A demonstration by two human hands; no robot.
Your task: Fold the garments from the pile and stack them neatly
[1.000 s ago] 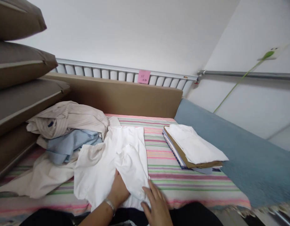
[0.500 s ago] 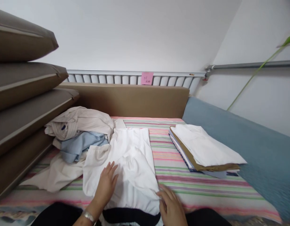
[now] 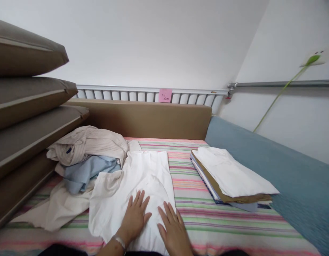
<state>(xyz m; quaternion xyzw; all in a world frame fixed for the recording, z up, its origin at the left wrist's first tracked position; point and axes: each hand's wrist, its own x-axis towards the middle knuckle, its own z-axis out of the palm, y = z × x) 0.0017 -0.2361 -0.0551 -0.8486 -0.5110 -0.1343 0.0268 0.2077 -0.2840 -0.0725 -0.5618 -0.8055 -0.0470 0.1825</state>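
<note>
A white shirt [image 3: 150,167] lies spread in front of me on a striped bedsheet [image 3: 191,183], with one sleeve folded in across its body and the other part reaching out to the left. My left hand [image 3: 135,213] rests flat on the middle of the shirt, fingers spread. Beside it, my right hand [image 3: 173,227] lies palm down on the shirt near its right edge, fingers stretched out. Neither hand grips anything. The near end of the shirt is hidden by my hands and the frame's bottom edge.
Left of the shirt lies a heap of crumpled clothes [image 3: 100,142], some striped, light blue and cream. At right sits a stack of folded garments [image 3: 233,174], white on top. Several brown cushions [image 3: 33,117] are piled at the left; a blue bolster [image 3: 249,153] borders the right.
My right hand has moved left from the shirt's edge onto its surface. My left hand has shifted right and lower. The folded sleeve looks flatter; the view has tilted up slightly.
</note>
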